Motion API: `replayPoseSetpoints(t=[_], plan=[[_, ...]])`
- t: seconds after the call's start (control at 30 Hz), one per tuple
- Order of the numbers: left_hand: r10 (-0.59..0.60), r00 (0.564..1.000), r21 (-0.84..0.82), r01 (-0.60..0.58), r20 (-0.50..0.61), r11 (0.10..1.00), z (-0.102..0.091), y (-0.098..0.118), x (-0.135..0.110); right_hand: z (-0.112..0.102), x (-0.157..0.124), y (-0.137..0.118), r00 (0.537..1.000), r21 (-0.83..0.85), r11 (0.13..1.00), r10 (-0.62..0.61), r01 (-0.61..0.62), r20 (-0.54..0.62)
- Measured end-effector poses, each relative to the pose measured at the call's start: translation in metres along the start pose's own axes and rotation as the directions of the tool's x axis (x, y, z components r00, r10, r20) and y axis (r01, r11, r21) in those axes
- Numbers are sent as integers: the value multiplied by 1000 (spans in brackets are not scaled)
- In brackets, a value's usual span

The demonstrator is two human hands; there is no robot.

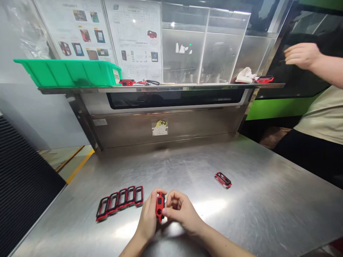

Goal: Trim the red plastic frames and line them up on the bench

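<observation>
Between my two hands, above the metal table [187,160], a red and black plastic frame [160,205] stands on edge with its narrow side facing me. My left hand [148,212] is closed around its left side. From the right, the thumb and curled fingers of my right hand [182,210] pinch the same frame along its edge. A row of several similar red and black frames [122,198] lies on the table left of my hands. One more such frame [223,180] lies alone to the right, farther back.
Over the table's back runs a metal shelf [182,86] bearing a green bin [72,73], red parts [127,82] and a white cloth [245,75]. Printed sheets [134,39] hang behind it. At the right, a co-worker's hand [302,55] is raised. A black ribbed surface [26,185] stands left.
</observation>
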State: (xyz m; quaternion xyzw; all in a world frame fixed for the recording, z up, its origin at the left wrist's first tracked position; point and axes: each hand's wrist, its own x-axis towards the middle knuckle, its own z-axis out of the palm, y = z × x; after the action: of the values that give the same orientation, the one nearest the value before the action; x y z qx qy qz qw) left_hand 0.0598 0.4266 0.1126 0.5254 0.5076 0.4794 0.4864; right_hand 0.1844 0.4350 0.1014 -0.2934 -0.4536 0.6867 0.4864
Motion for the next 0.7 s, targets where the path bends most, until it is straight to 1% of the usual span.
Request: replayPoseSetpoints(t=[0.07,0.2,0.3,0.33,0.4,0.47,0.53,0.6,0.7], plan=[[-13,1000,-23,13,22,1000,0,0,0,0,0,1,1000,-2,1000,7,-7,3],[-15,1000,-40,15,16,999,0,-1,1,-1,0,2,1000,-24,1000,13,-13,13],[-26,999,-47,28,40,999,0,0,2,-1,0,1,1000,-43,999,21,-20,18],[-21,999,-52,23,33,998,0,1,2,-1,-1,0,1000,-61,998,6,-5,12],[-18,1000,-66,17,-21,998,0,3,2,0,-2,-4,997,-134,989,-68,65,-21],[-53,995,-89,46,-83,995,1,5,1,-1,-4,-9,985,-240,961,-160,140,-66],[-124,987,-117,112,-104,987,0,7,1,-1,-5,-12,974,-343,923,-212,174,-77],[-179,979,-146,164,-100,976,-1,8,1,-1,-7,-13,971,-439,876,-236,199,-31],[-194,978,-181,178,-74,967,-2,5,3,0,-9,-11,955,-576,766,-275,286,109]])
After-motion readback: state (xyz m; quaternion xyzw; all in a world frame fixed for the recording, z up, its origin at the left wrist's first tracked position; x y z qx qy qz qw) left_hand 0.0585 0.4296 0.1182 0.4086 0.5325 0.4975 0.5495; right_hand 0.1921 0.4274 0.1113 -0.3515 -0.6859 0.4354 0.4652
